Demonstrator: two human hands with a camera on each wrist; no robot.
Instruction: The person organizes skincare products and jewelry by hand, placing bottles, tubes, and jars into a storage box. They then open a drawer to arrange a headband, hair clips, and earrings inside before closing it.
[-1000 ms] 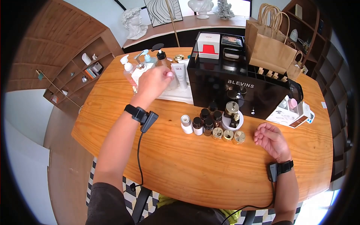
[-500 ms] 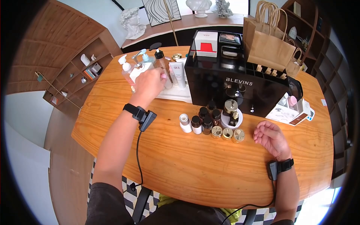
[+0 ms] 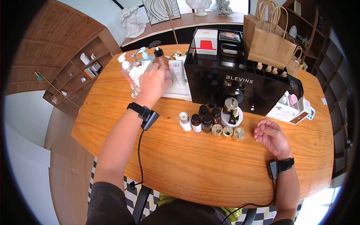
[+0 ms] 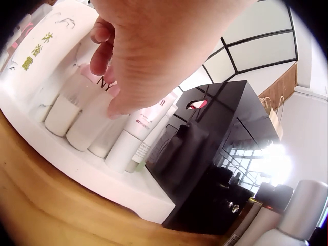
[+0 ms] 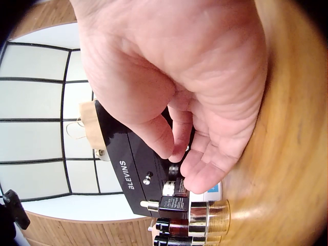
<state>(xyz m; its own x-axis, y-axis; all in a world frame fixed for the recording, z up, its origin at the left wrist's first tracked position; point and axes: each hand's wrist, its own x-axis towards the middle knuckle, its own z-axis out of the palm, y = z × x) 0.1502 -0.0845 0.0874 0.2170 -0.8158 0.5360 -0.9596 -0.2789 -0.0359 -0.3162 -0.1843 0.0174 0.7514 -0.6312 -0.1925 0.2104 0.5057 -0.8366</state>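
Note:
My left hand (image 3: 153,85) reaches among the toiletries on a white tray (image 4: 87,171). In the left wrist view its thumb and curled fingers pinch the top of a frosted bottle (image 4: 84,128) with pale contents and the letters NY on pink. Similar bottles stand on either side, and a white SK-II tube (image 3: 177,73) is to the right. To the left is a white pump dispenser (image 4: 48,51) with green characters. My right hand (image 3: 272,138) rests on the table, fingers loosely curled with nothing in them, near gold-lidded jars (image 3: 227,132).
A black BLEVINS cabinet (image 3: 217,84) stands beside the tray, carrying a white box (image 3: 206,37). In front are several dark-capped bottles (image 3: 207,123) and a white-and-silver bottle (image 3: 184,122). Paper bags (image 3: 270,48) are behind; a white carton (image 3: 287,112) sits at the right.
My left hand drew back leftward from beside the SK-II tube, then shifted slightly right again, its fingers now at the frosted bottle. My right hand has stayed still.

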